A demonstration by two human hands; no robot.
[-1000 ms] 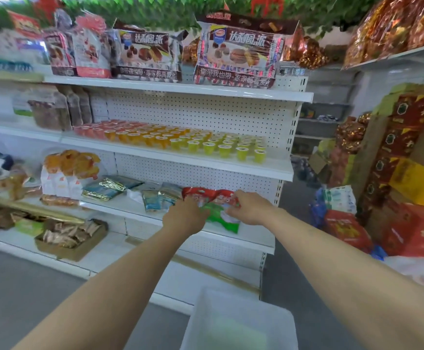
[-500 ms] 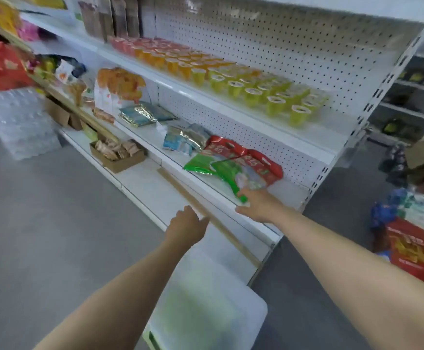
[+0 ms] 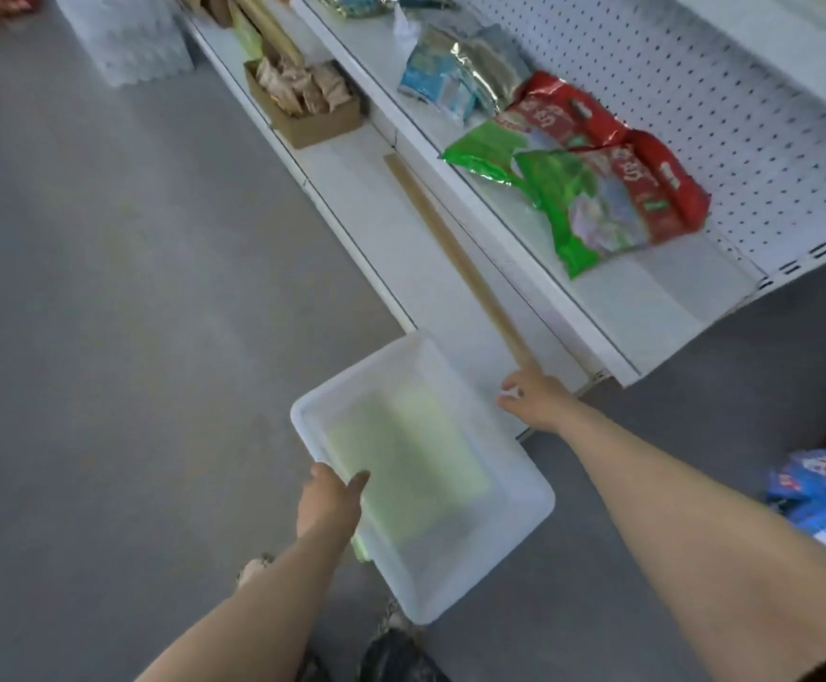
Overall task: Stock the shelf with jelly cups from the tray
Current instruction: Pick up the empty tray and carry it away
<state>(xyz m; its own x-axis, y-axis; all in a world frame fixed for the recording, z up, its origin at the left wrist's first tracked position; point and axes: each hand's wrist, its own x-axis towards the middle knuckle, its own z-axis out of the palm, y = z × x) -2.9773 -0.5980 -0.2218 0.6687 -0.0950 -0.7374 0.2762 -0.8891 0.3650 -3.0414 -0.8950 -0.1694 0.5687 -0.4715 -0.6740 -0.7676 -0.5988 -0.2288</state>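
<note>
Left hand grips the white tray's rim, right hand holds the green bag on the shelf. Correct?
No. The right hand holds no bag; it is at the far rim of the white tray. The green bag lies untouched on the shelf. Left hand does grip the rim. Head view.

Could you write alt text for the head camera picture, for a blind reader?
A person's left hand grips the near rim of a white tray, while the right hand reaches its far rim. Its pale green contents are blurred. Beside it stands a white shelf bearing red and green snack bags.
</note>
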